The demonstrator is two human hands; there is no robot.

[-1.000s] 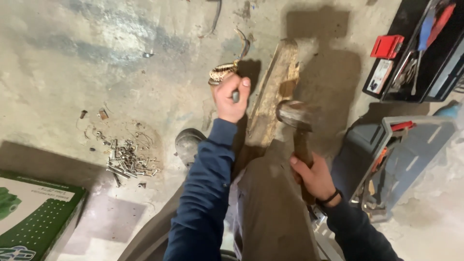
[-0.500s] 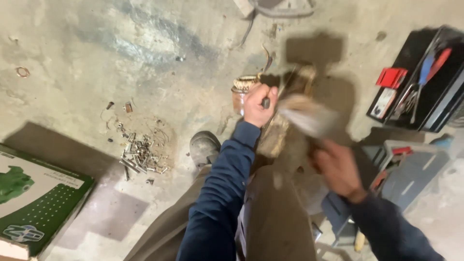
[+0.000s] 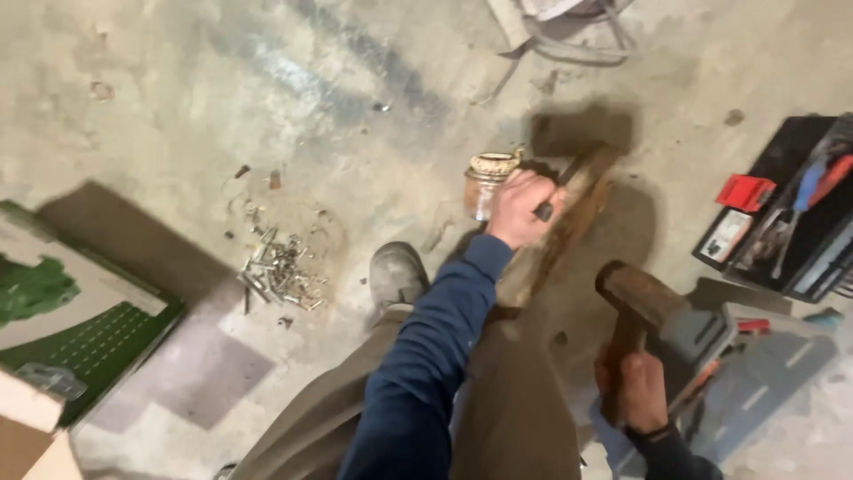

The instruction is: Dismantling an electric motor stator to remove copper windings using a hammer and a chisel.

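My left hand [image 3: 522, 207] grips a dark metal punch or chisel, its tip set against a long piece of wood [image 3: 558, 233] that leans across my legs toward the floor. My right hand [image 3: 633, 388] holds a hammer [image 3: 636, 307] by its wooden handle, the rusty head raised off to the right of the wood and apart from the punch. A small glass jar [image 3: 485, 181] stands on the concrete just beyond my left hand. My left shoe [image 3: 396, 274] rests on the floor beside the wood.
A heap of loose nails and screws [image 3: 280, 271] lies on the concrete floor at left. A green and white cardboard box [image 3: 62, 320] sits at the left edge. An open black toolbox [image 3: 786, 213] with tools is at right, a grey tool tray [image 3: 755, 351] below it.
The hammer has swung back from over the wood to lower right. My left hand stays on the punch at the wood. The view has shifted so the jar shows.
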